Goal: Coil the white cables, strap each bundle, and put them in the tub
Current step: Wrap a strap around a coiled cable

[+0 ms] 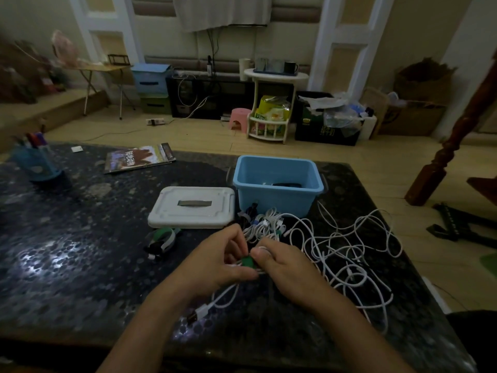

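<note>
We see the left hand [217,261] and the right hand [282,267] pressed close together over the dark table [80,251], both pinching a coiled white cable [228,294] where a green strap [248,262] wraps it, its plug end trailing toward the wrists. Just beyond the fingertips lie strapped bundles [265,224], and right of the right hand sprawls a loose tangle of white cables [349,254]. Farther out stands the blue tub [278,181] (open, something dark inside), its white lid [192,207] beyond the left hand, with spare straps [162,239] just left of that hand.

Both forearms reach forward; left hand [220,261] and right hand [285,267] meet, fingers curled in a pinching grip.
</note>
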`<state>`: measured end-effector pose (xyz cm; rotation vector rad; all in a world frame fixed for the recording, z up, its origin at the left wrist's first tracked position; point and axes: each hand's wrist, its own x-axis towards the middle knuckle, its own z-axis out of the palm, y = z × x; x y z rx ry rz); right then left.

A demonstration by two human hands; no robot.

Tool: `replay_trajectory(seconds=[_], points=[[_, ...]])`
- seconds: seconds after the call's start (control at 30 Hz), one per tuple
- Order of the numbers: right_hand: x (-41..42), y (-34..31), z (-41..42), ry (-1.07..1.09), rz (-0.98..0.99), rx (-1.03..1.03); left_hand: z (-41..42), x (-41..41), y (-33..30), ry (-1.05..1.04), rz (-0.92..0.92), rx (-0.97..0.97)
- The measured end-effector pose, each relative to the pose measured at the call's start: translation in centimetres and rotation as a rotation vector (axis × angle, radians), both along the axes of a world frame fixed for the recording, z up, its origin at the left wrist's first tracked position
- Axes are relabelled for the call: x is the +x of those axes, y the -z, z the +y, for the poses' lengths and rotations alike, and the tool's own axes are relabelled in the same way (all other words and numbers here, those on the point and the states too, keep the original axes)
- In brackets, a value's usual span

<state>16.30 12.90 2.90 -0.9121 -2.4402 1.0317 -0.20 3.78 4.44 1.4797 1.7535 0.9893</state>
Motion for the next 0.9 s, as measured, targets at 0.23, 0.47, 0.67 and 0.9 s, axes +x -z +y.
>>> replay_trajectory(seconds=[0.23,0.47,0.67,0.9], points=[[-0.2,-0.3,-0.3,-0.031,-0.017,0.118,0.3,0.3,0.7,0.005,-0.002,0.035],[-0.2,-0.1,0.2,0.123,0.035,-0.005,2.3,1.1,1.7,-0.214,-0.003,0.084],[1.3,-0.3,1.7,0.265,0.081,-0.038,6.1,0.9,3.5,-0.473,-0.015,0.073],[2.8,0.1,2.8,0.254,0.078,-0.025,11.2,-0.4,4.2,-0.487,0.223,-0.046]])
